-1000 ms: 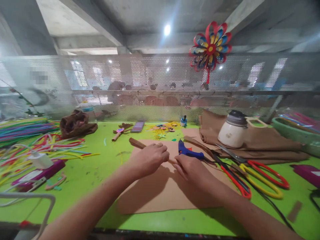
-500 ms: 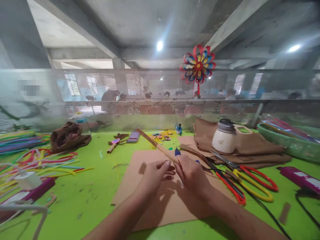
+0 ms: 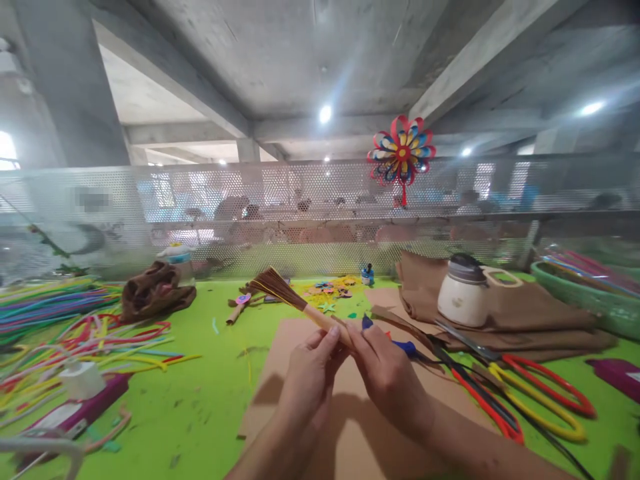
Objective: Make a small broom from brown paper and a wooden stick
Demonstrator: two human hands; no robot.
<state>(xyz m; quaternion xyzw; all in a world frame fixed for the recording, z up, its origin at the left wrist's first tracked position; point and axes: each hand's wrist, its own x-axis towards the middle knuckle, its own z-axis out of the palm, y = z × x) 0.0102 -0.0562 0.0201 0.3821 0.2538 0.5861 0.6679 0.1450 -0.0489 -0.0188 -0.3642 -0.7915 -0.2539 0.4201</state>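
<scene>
Both hands hold a small broom-like bundle, with fanned brown bristles, a few yellow strands and a tan wrapped handle. It points up and to the left. My left hand pinches the handle between thumb and fingers. Closed around the handle's lower end is my right hand, its fingertips close to the left thumb. Beneath the hands lies a sheet of brown cardboard. Behind the right hand a blue-tipped tool, likely a glue gun, is partly hidden.
Scissors with red and yellow handles and another red-and-black pair lie at right. Folded brown cloth lies behind, with a white bottle before it. Pipe cleaners and a purple power strip are at left.
My left hand has closed on the handle. The bundle has turned, so its bristles now show fanned out instead of edge-on. The whole view has shifted slightly down and right.
</scene>
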